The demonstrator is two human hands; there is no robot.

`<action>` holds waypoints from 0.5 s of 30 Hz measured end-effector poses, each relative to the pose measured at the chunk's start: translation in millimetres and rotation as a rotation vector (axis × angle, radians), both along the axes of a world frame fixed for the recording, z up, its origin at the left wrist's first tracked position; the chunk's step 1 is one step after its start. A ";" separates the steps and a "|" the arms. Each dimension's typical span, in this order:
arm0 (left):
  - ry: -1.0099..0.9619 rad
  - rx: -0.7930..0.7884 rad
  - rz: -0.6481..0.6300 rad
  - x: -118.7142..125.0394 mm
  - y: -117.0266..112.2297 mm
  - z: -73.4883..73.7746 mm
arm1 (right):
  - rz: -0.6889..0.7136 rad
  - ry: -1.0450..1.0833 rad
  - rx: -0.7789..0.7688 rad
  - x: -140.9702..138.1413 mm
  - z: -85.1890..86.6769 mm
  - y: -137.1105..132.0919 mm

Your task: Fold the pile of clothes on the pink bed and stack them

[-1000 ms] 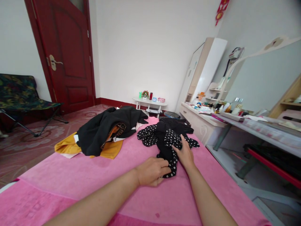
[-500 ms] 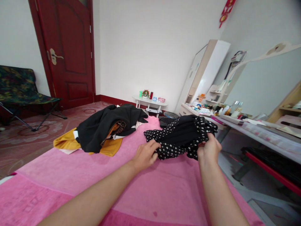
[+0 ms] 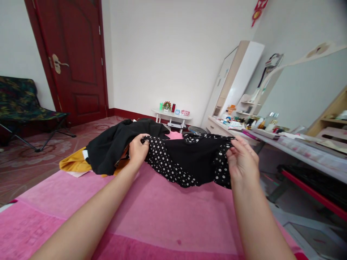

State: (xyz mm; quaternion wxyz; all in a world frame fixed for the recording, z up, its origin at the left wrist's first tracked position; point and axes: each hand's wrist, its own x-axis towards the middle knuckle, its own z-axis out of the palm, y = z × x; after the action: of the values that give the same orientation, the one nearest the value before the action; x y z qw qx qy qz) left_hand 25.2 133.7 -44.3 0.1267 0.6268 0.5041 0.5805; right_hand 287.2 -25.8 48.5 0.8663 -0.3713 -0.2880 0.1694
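Observation:
A black garment with white polka-dot parts (image 3: 189, 159) is stretched between my two hands, above the pink bedding (image 3: 173, 213). My left hand (image 3: 139, 150) pinches its left end, close to the clothes pile. At the other end, my right hand (image 3: 242, 159) grips the dotted edge between thumb and fingers. The middle is plain black, with dotted cloth at both sides and its lower edge sagging. I cannot tell which kind of garment it is. Beside my left hand lies a heap with a black sweatshirt (image 3: 108, 148) over a mustard-yellow piece of clothing (image 3: 74, 161).
A dressing table (image 3: 298, 144) crowded with bottles and small items runs along the right, with a mirror (image 3: 303, 94). Beyond the bed stands a small white table (image 3: 172, 115). A folding chair (image 3: 29, 104) and a dark red door (image 3: 70, 61) are at the left.
My left hand has moved left and up, drawing the bunched dotted garment out wide. My right hand keeps its hold, a little higher on the edge. The view has shifted slightly.

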 end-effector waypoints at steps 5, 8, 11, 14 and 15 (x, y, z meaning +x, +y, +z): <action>0.385 0.111 -0.045 5.7 -11.8 -6.5 | -0.015 0.059 -0.041 12.5 -11.2 9.2; 0.589 0.195 -0.215 16.8 -25.5 -1.8 | -0.052 0.010 -0.099 11.5 -13.2 9.9; 0.771 0.196 -0.425 22.4 -32.4 -2.4 | -0.113 -0.104 -0.175 10.6 -14.5 10.0; 0.917 0.153 -0.585 21.7 -31.6 -8.8 | -0.064 -0.313 -0.279 11.5 -18.0 11.6; 0.951 0.137 -0.613 21.1 -30.4 -11.2 | -0.022 -0.421 -0.338 12.2 -20.3 12.6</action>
State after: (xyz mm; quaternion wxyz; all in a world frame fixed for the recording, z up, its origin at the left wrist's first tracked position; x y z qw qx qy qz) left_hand 46.3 103.3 -55.5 0.0076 0.9436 0.2619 0.2025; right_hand 299.4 -13.3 28.2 0.7150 -0.5406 -0.4254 0.1248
